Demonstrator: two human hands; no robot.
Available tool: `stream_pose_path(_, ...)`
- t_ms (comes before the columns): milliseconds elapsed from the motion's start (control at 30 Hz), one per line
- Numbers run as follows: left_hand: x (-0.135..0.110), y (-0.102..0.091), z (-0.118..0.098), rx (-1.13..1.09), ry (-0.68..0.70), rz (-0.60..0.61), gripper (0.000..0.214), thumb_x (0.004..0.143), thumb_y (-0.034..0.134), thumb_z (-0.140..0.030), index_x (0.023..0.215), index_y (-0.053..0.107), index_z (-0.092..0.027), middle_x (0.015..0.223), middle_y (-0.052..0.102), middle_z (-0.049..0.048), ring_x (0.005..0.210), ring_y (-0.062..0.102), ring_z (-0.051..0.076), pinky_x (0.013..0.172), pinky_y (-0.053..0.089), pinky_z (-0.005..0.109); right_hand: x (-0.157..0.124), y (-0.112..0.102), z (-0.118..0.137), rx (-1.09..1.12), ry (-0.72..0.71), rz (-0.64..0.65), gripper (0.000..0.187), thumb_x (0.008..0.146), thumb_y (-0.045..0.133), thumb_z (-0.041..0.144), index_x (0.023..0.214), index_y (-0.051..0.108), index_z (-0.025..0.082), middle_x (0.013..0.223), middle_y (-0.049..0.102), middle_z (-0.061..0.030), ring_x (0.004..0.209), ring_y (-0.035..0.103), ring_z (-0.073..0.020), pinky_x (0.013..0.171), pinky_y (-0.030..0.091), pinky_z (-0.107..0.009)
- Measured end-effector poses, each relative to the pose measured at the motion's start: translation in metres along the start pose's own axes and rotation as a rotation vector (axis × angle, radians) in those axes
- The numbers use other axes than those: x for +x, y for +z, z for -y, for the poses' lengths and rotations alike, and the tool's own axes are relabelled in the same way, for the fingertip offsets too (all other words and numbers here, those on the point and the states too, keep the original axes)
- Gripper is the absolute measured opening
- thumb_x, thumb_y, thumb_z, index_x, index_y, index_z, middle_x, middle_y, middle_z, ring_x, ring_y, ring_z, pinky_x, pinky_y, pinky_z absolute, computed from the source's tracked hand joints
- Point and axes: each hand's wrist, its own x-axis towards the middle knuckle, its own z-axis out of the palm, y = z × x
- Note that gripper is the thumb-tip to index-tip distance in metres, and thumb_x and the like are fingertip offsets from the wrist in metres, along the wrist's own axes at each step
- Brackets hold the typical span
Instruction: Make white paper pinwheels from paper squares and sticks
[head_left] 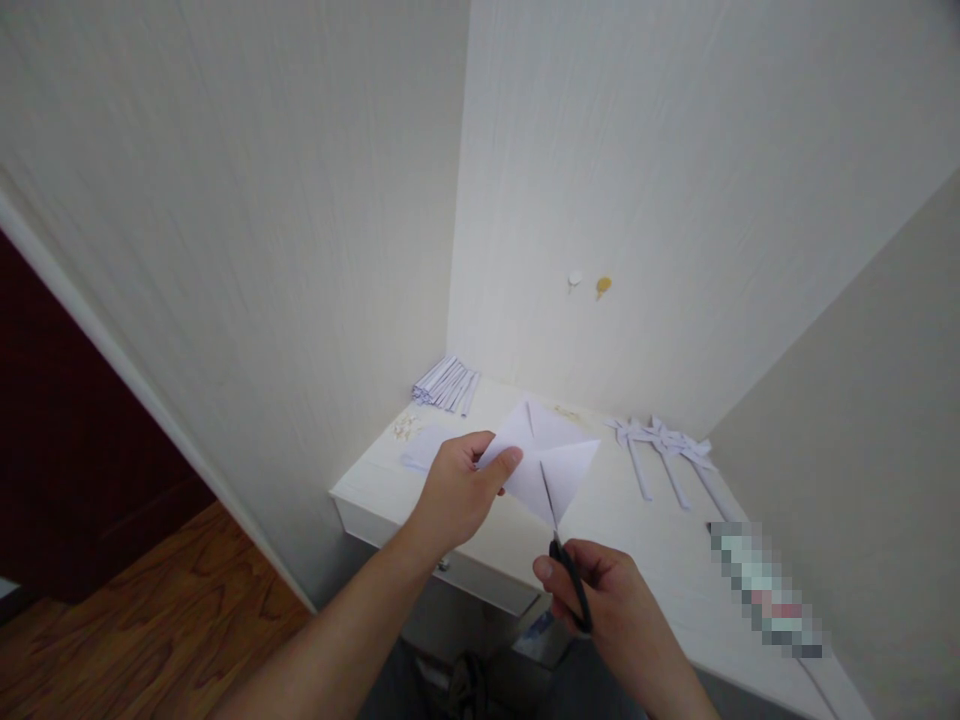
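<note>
My left hand (459, 488) pinches the left corner of a white square of paper (547, 460), held up over the white table (660, 545). The sheet shows slits running in from its corners. My right hand (607, 598) is closed around the black handles of a pair of scissors (564, 560). Their blades point upward and lie in a cut at the sheet's lower corner.
A bundle of rolled white paper sticks (447, 384) lies at the table's back left corner. Finished paper pinwheels on sticks (664, 450) lie at the back right. Small pale bits (406, 427) and a flat sheet (424, 448) rest at the left. Walls close in on three sides.
</note>
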Motion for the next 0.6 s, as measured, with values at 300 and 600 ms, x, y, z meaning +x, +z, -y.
stream_pose_path(300, -0.0019, 0.0018, -0.0002, -0.015, -0.013, -0.031, 0.037, 0.086, 0.066, -0.050, 0.065, 0.058, -0.020, 0.058, 0.053, -0.0028, 0.056, 0.049, 0.014, 0.054, 0.037, 0.026, 0.0025, 0.0024, -0.0040, 0.028, 0.007, 0.011, 0.062, 0.068, 0.072, 0.080, 0.058, 0.056, 0.021, 0.053, 0.049, 0.0020, 0.051, 0.038, -0.0110, 0.052, 0.027, -0.029)
stream_pose_path(600, -0.0040, 0.0032, -0.0001, -0.026, -0.007, -0.051, 0.038, 0.084, 0.066, -0.050, 0.063, 0.059, -0.020, 0.056, 0.054, -0.0025, 0.054, 0.050, 0.014, 0.053, 0.037, 0.026, 0.0009, 0.0016, 0.0003, 0.018, 0.000, -0.002, 0.064, 0.064, 0.073, 0.083, 0.055, 0.053, 0.022, 0.049, 0.050, 0.0021, 0.049, 0.038, -0.0108, 0.051, 0.027, -0.029)
